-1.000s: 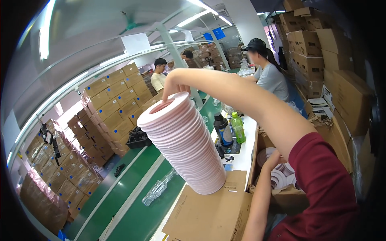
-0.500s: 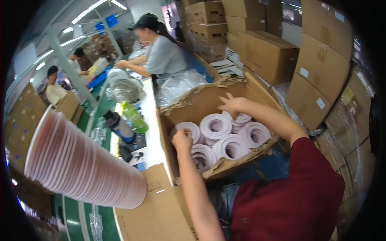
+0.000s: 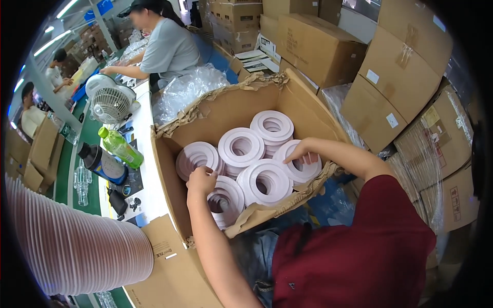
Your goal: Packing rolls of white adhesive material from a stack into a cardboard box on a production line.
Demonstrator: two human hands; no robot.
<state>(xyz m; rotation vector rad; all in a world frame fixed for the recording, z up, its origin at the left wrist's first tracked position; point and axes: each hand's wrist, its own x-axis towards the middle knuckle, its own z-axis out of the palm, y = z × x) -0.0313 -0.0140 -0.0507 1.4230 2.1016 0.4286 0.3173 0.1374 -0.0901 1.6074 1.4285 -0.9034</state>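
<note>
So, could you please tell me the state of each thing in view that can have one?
Cardboard box: open, top edges torn.
Pale ring stacks: upright inside the box.
Left hand: fingers curled on a ring stack's edge.
Right hand: resting on another stack, fingers spread.
Green bottle: capped, lying tilted.
Desk fan: upright.
Large ring stack: leaning on its side.

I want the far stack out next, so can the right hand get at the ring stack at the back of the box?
Probably yes. The right hand is already inside the open box, and the back stack sits uncovered just beyond it.
</note>
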